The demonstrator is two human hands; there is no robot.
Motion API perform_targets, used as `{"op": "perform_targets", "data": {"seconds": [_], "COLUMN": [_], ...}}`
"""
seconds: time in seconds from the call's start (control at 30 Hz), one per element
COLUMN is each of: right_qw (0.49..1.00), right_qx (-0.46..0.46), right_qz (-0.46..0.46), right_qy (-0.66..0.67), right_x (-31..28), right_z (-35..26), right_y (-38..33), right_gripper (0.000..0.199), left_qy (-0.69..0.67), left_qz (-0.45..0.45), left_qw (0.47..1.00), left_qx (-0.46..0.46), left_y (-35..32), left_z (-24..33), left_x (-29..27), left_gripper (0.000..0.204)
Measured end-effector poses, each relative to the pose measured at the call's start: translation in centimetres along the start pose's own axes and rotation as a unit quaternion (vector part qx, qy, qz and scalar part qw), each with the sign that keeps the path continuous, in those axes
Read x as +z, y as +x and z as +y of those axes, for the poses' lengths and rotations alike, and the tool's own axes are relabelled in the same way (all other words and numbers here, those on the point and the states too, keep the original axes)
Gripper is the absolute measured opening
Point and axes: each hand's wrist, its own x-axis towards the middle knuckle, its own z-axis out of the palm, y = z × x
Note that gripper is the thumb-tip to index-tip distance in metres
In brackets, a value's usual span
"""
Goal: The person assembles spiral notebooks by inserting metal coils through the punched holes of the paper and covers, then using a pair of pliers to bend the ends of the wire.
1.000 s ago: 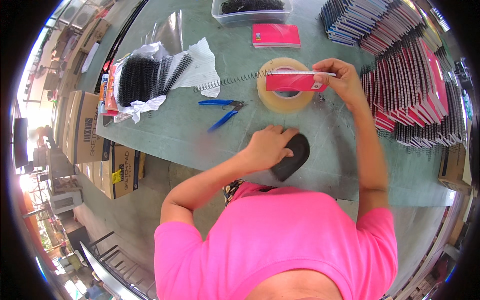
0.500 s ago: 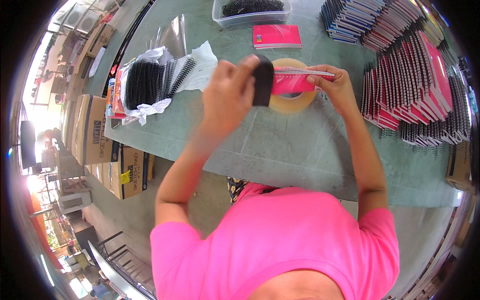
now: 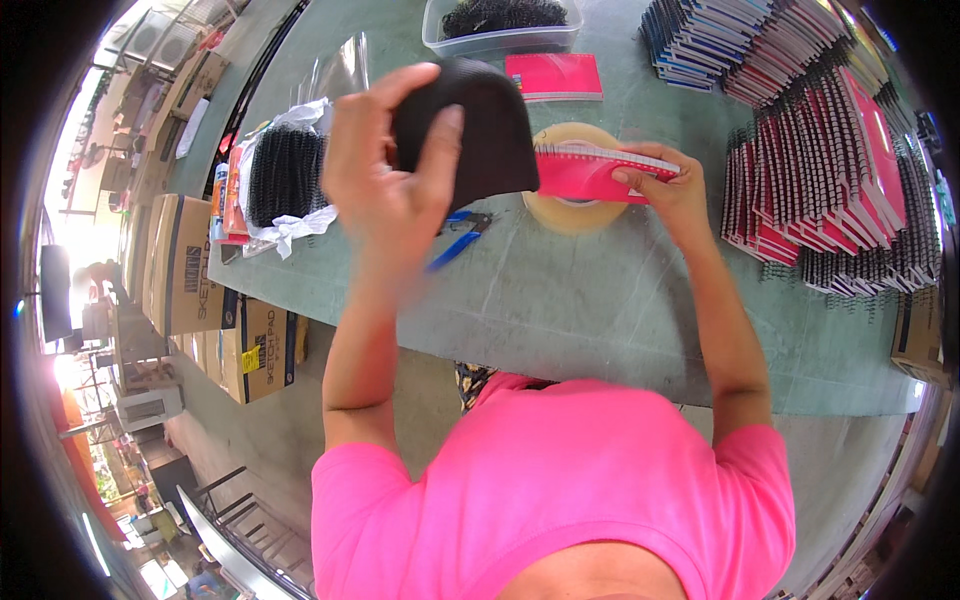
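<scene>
My left hand (image 3: pixel 385 165) is closed around a black, leather-like pad (image 3: pixel 475 125) with a rounded top, its broad face tilted toward me. The pad's right edge meets or overlaps the left end of a small pink notebook (image 3: pixel 580 178); I cannot tell if they touch. Pinched at its right end by my right hand (image 3: pixel 675 185), the notebook lies level, with a row of holes or coil along its upper edge. Beneath it is a wide roll of amber tape (image 3: pixel 575 219). Blue-handled pliers (image 3: pixel 456 248) lie on the table below the pad, partly hidden.
Another pink notebook (image 3: pixel 553 75) lies beyond the tape, near a clear tub (image 3: pixel 500 42) of black coils. Stacked coil-bound notebooks (image 3: pixel 800 165) fill the right side. Black coils on white paper (image 3: pixel 283 175) sit at the left, with cartons (image 3: pixel 190 265) beyond the table edge.
My left hand has moved left with the black pad, which now turns its broad face to view. The pliers have come into sight. My right hand still holds the notebook, slightly lower.
</scene>
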Motion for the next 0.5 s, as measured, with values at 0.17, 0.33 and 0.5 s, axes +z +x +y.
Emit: {"op": "perform_targets", "data": {"seconds": [0.17,0.33,0.5], "right_qw": [0.998,0.997,1.000], "right_qx": [-0.040,-0.076,-0.030], "right_qz": [-0.002,-0.021,-0.007], "right_qy": [0.046,-0.026,0.003], "right_x": [-0.1,0.5,0.4], "right_z": [0.3,-0.3,0.3], "right_y": [0.5,0.3,0.1], "right_gripper": [0.022,0.020,0.020], "left_qy": [-0.103,-0.026,-0.045], "left_qz": [0.028,-0.201,-0.047], "left_qw": [0.994,0.979,0.995], "left_qx": [-0.007,0.017,0.069], "left_y": [1.3,-4.2,-2.1], "left_z": [0.4,-1.8,-2.4], "left_x": [-0.2,4.4,4.5], "left_gripper": [0.026,0.027,0.030]}}
